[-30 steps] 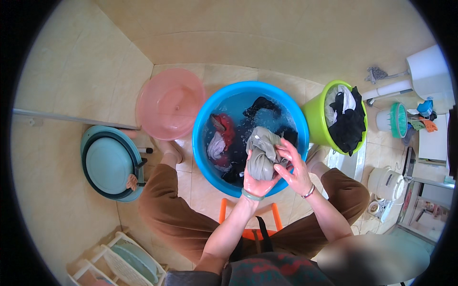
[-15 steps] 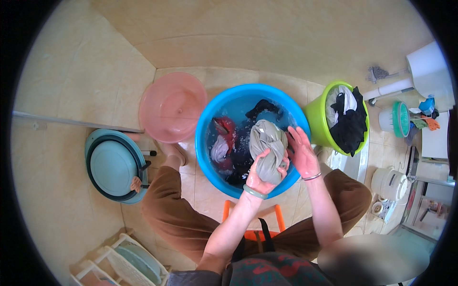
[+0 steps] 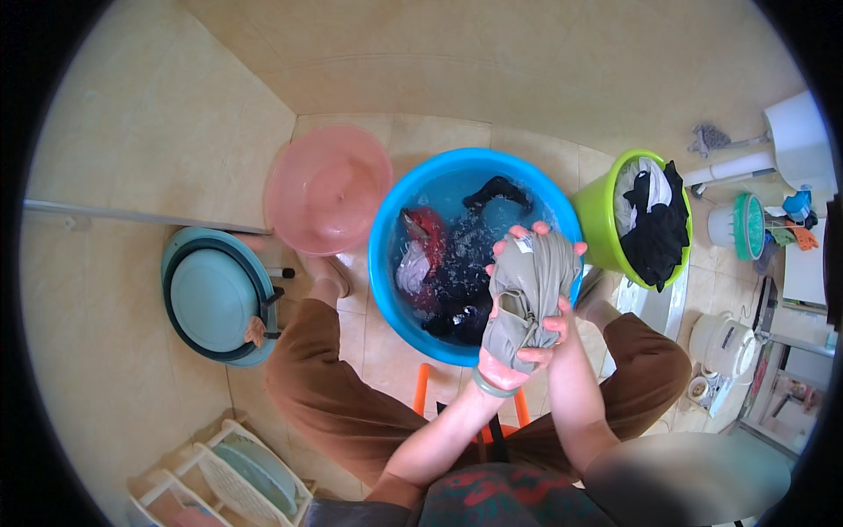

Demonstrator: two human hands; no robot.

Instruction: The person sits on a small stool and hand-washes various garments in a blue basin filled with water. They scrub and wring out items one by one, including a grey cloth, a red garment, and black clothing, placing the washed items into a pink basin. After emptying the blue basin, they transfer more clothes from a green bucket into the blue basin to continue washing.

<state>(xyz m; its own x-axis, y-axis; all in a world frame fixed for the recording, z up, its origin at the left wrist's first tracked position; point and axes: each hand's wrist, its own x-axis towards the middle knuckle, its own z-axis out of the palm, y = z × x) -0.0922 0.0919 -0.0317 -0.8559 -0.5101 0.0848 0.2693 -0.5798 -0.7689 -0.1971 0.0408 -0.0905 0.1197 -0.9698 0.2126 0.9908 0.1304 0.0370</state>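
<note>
The hands both grasp a bunched grey cloth (image 3: 525, 285), fingers curled round it. The left hand (image 3: 502, 369), with a pale green bangle (image 3: 493, 384) at its wrist, cups the cloth from its 6 o'clock end, the forearm slanting up toward 1 o'clock. The right hand (image 3: 564, 329) grips at the cloth's 4 o'clock side, bent fingers pressing in, its forearm pointing toward 11 o'clock. More fingertips show round the far edge; I cannot tell which hand each belongs to. The cloth is held up over the 4 o'clock part of a blue basin (image 3: 378, 259), where a red garment (image 3: 425, 233) lies in water toward 10 o'clock. From this basin, a pink basin (image 3: 332, 189) stands at 10 o'clock and a green bucket (image 3: 597, 228) just short of 3 o'clock.
</note>
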